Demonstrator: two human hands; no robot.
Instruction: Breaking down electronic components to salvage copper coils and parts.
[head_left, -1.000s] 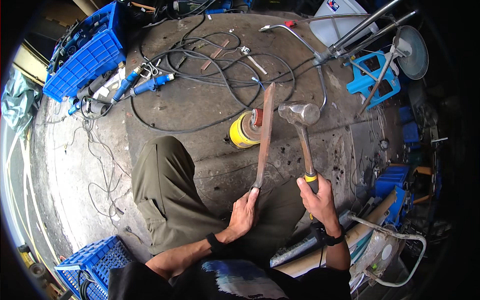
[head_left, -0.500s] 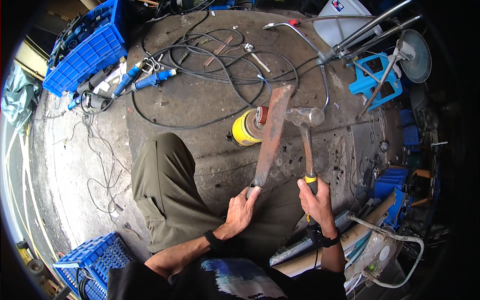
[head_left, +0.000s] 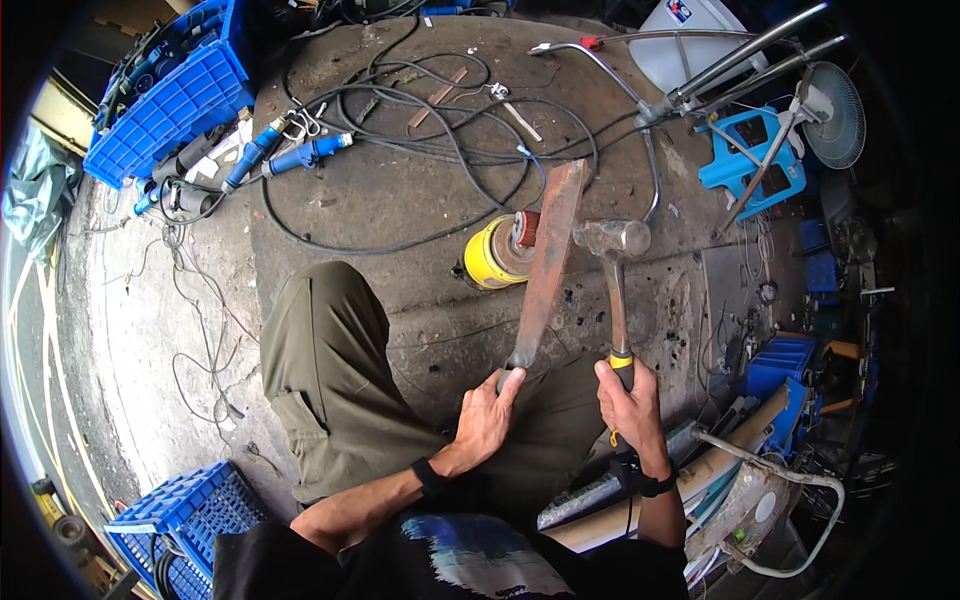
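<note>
Evidently, the layout reads outward from the held tools. Far left, a blue crate [head_left: 180,125] of equipment stands on the floor [head_left: 430,300], with an openwork blue crate [head_left: 165,502] at near left. Near the centre, the left hand [head_left: 487,412] has its grip clamped round the narrow near end of a rust-brown blade [head_left: 549,250], probably to set the fingers clear of the broad metal. The blade lies over the middle of the scene, partly hiding a yellow cylinder [head_left: 492,256]; whether they touch cannot be told. Its long axis runs near to far, the wide end pointing far and slightly right. Just right, the right hand [head_left: 630,405] has its grip closed on the handle of a hammer [head_left: 617,305], presumably leaving the heavy head free; the shaft points far, the head crosswise. Far right is a turquoise stool [head_left: 722,173].
</note>
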